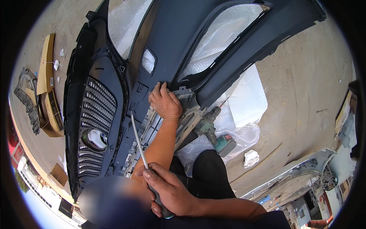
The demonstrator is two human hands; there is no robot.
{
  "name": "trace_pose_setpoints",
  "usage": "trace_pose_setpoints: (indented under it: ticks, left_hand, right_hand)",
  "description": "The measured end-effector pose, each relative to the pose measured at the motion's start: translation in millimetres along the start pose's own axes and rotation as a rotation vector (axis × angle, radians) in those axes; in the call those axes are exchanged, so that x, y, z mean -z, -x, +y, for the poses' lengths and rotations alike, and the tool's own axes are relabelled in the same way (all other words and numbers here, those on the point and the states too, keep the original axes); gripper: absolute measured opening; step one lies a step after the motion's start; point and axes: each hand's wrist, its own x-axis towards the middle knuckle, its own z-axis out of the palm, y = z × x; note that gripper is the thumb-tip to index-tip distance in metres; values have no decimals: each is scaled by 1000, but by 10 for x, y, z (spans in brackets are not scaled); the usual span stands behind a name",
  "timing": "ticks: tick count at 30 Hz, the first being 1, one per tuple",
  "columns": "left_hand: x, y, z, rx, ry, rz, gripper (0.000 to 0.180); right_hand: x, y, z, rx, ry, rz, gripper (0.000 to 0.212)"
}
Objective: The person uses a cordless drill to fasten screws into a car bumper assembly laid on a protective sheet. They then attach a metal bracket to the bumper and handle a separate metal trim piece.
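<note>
A large dark grey car bumper cover [164,38] lies in front of me, its inner side partly showing. My left hand [166,101] rests on it with the fingers apart and slightly bent, beside a light grey bracket strip [187,93]. My right hand [169,189] is closed round the handle of a long screwdriver [138,141]. The shaft slants up and left across my left forearm, and its tip is close to a small slot in the bumper cover; whether it touches cannot be made out.
To the right of the bracket lies a green cordless drill [207,128] on bubble wrap [244,137], near white foam sheet [248,97]. A slatted grille [97,103] adjoins the bumper at left. Cardboard pieces [46,68] lie on the floor beyond. Another car part [305,168] is at lower right.
</note>
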Motion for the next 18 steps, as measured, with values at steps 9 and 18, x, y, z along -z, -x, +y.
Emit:
trace_pose_setpoints:
  ticks: [9,18]
  left_hand:
    - [14,-30,-33,17,13,-3,47]
    - [26,-9,-33,16,32,-3,46]
  right_hand:
    - [872,380,-518,212,775,445,71]
    - [848,255,-621,225,966,571,58]
